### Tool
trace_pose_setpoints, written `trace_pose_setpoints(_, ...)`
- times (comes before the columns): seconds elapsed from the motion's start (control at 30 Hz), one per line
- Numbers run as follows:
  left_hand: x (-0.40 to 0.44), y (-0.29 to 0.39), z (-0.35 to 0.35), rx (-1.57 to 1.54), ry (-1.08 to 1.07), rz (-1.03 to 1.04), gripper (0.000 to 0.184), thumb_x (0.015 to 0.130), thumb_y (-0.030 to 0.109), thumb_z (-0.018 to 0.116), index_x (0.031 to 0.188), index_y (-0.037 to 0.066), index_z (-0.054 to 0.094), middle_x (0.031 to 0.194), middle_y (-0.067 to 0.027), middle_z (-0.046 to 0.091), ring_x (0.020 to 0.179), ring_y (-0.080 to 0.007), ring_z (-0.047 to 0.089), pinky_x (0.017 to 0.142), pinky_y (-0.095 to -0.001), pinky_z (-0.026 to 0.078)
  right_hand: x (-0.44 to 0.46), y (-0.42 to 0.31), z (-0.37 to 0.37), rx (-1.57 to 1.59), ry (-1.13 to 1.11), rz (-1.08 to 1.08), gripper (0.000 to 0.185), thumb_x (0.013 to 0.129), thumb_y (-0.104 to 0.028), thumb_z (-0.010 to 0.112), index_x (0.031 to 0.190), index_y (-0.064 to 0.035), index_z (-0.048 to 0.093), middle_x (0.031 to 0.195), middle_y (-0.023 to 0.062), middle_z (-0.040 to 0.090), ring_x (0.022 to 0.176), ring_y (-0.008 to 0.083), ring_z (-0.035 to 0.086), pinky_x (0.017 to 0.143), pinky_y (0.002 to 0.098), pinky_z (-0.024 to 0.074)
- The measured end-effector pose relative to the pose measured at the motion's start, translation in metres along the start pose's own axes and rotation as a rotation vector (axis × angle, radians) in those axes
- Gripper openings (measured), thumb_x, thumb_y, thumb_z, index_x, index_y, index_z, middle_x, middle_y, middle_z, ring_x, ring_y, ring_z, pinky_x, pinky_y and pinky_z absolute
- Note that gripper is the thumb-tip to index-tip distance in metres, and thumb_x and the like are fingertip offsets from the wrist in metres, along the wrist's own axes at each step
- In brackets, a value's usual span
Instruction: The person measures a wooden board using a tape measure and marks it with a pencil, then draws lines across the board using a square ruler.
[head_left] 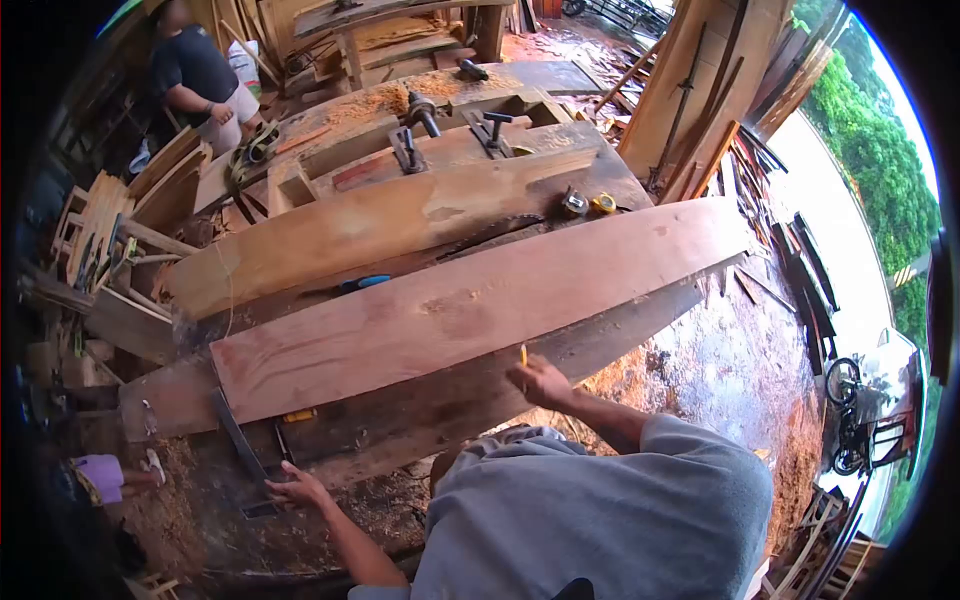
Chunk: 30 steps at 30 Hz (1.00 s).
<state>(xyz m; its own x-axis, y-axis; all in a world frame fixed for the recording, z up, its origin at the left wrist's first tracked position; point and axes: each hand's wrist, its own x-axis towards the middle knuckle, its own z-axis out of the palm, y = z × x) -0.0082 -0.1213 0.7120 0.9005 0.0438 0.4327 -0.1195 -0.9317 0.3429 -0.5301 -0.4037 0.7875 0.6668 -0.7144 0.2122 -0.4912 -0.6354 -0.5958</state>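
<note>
A long reddish wooden board (560, 275) lies across the bench in front of me. At its near left corner a dark metal square (238, 440) rests with its long blade along the board's end. My left hand (300, 489) is beside the square's lower end, thumb and fingers apart; whether the fingertips touch it I cannot tell. My right hand (540, 382) is closed around a yellow pencil (523, 354), held upright just off the board's near edge. A yellow-handled tool (298, 415) sticks out from under the board near the square.
Behind the board lie another plank (400, 225), a blue-handled tool (365, 283), two tape measures (574, 203) (603, 204) and clamps (495, 130). A person (200, 75) stands at the far left; another person's purple clothing (100, 477) shows lower left. Shavings (620, 390) cover the floor.
</note>
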Motion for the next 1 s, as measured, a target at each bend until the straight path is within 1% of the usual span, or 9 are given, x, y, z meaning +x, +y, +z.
trace_pose_setpoints(0.17, -0.048, 0.016, 0.013, 0.027, -0.136, -0.096, 0.077, 0.098, 0.068, 0.048, 0.148, 0.009, 0.05, 0.156, -0.0153, 0.04, 0.143, -0.042, 0.034, 0.113, -0.0641, 0.027, -0.018, 0.074, -0.019, -0.179, 0.068, -0.117, 0.031, 0.083, -0.012, 0.068, 0.112, -0.0111, 0.06, 0.1, 0.0172, 0.062, 0.098, 0.0391, 0.06, 0.089, 0.049, 0.048)
trace_pose_setpoints(0.2, -0.051, 0.018, 0.018, 0.05, -0.064, -0.097, 0.071, 0.1, 0.066, 0.043, 0.145, 0.012, 0.055, 0.156, -0.0092, 0.044, 0.139, -0.0373, 0.042, 0.112, -0.0617, 0.029, -0.021, 0.08, -0.021, -0.246, 0.016, -0.164, 0.032, 0.082, -0.015, 0.068, 0.113, -0.0118, 0.06, 0.103, 0.0189, 0.06, 0.105, 0.0396, 0.058, 0.093, 0.0509, 0.0464)
trace_pose_setpoints(0.43, -0.052, 0.034, -0.001, 0.097, -0.121, -0.172, 0.063, 0.102, 0.062, 0.042, 0.142, 0.015, 0.057, 0.155, -0.0087, 0.046, 0.137, -0.0366, 0.045, 0.113, -0.061, 0.029, -0.023, 0.087, -0.008, -0.412, -0.024, -0.142, 0.03, 0.083, -0.02, 0.068, 0.111, -0.0131, 0.061, 0.103, 0.0183, 0.058, 0.103, 0.0378, 0.056, 0.092, 0.0494, 0.0449)
trace_pose_setpoints(0.53, -0.053, 0.041, -0.012, 0.041, -0.137, -0.152, 0.059, 0.102, 0.057, 0.047, 0.138, 0.011, 0.059, 0.15, -0.0163, 0.048, 0.141, -0.0354, 0.042, 0.116, -0.058, 0.029, -0.024, 0.083, -0.007, -0.407, 0.01, -0.127, 0.03, 0.082, -0.02, 0.069, 0.11, -0.0129, 0.062, 0.102, 0.0178, 0.058, 0.099, 0.0369, 0.055, 0.09, 0.0481, 0.0449)
trace_pose_setpoints(0.83, -0.052, 0.01, 0.015, 0.008, -0.099, -0.055, 0.057, 0.104, 0.053, 0.043, 0.143, 0.012, 0.054, 0.15, -0.0134, 0.047, 0.138, -0.0361, 0.044, 0.112, -0.0635, 0.029, -0.024, 0.063, 0.007, -0.453, 0.126, 0.01, 0.036, 0.078, -0.014, 0.071, 0.113, -0.0095, 0.062, 0.103, 0.0221, 0.058, 0.099, 0.0418, 0.055, 0.089, 0.051, 0.0455)
trace_pose_setpoints(0.87, -0.056, 0.034, -0.009, 0.048, -0.157, -0.103, 0.058, 0.105, 0.048, 0.046, 0.144, 0.006, 0.05, 0.15, -0.0196, 0.045, 0.134, -0.0389, 0.047, 0.111, -0.0596, 0.034, -0.025, 0.065, 0.009, -0.455, 0.178, -0.001, 0.04, 0.078, -0.012, 0.07, 0.117, -0.0096, 0.062, 0.105, 0.0232, 0.058, 0.099, 0.043, 0.055, 0.09, 0.0527, 0.0455)
trace_pose_setpoints(0.93, -0.064, -0.004, 0.067, -0.694, -0.038, -0.197, 0.052, 0.103, 0.036, 0.052, 0.14, -0.001, 0.053, 0.142, -0.027, 0.051, 0.125, -0.042, 0.052, 0.107, -0.055, 0.039, -0.037, 0.085, 0.013, -0.463, 0.192, -0.034, 0.046, 0.078, -0.011, 0.068, 0.124, -0.0092, 0.062, 0.107, 0.0252, 0.058, 0.099, 0.045, 0.055, 0.092, 0.0562, 0.0455)
trace_pose_setpoints(0.97, -0.061, -0.003, 0.044, -0.23, -0.081, 0.066, 0.043, 0.1, 0.025, 0.054, 0.131, -0.005, 0.058, 0.127, -0.0299, 0.058, 0.117, -0.0436, 0.055, 0.103, -0.0522, 0.042, -0.051, 0.107, 0.018, -0.464, 0.146, -0.055, 0.049, 0.079, -0.01, 0.068, 0.127, -0.0086, 0.062, 0.108, 0.0261, 0.058, 0.098, 0.0459, 0.056, 0.092, 0.0581, 0.0454)
trace_pose_setpoints(1.0, -0.062, 0.005, 0.038, -0.466, -0.119, -0.077, 0.036, 0.098, 0.022, 0.055, 0.123, -0.002, 0.064, 0.115, -0.0289, 0.063, 0.116, -0.0427, 0.055, 0.1, -0.0554, 0.042, -0.054, 0.11, 0.019, -0.465, 0.114, -0.028, 0.047, 0.08, -0.01, 0.066, 0.127, -0.0068, 0.061, 0.111, 0.0287, 0.057, 0.099, 0.0483, 0.056, 0.091, 0.0613, 0.0447)
